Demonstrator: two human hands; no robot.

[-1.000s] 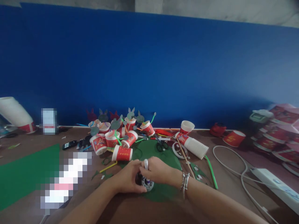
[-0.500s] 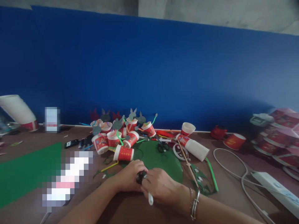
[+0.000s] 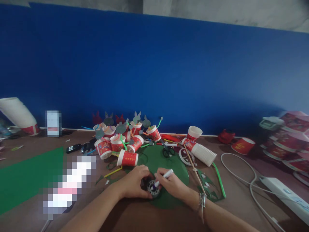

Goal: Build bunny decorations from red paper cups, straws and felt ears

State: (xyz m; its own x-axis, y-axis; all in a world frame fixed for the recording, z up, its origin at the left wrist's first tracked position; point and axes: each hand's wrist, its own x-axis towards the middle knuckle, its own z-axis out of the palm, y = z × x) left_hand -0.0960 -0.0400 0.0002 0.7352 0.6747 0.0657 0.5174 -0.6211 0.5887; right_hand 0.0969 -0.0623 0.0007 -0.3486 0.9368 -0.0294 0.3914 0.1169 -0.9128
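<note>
My left hand (image 3: 131, 182) is closed around the side of a small round dark disc (image 3: 152, 193) with a pale patterned face turned toward me. A white marker (image 3: 168, 173) is pinched in the fingers of my right hand (image 3: 173, 184), its dark tip at the face of the disc; whether it touches cannot be made out. Beneath both hands lies a green paper sheet (image 3: 159, 158) with a rounded outline. Black scissors (image 3: 168, 152) rest on its far part. A red paper cup (image 3: 127, 158) lies on its side just beyond my left hand.
Several red cups with rabbit-shaped cutouts (image 3: 137, 118) and straws crowd the back. Right of the sheet are stacked cups (image 3: 202, 152), a tape roll (image 3: 186, 157), a thin stick (image 3: 194, 169) and green scraps (image 3: 208, 185). A power strip (image 3: 285, 196) with its cable lies far right.
The disc has turned so that its patterned face shows. My right hand has moved up and right, and the marker now slants with its tip at the disc.
</note>
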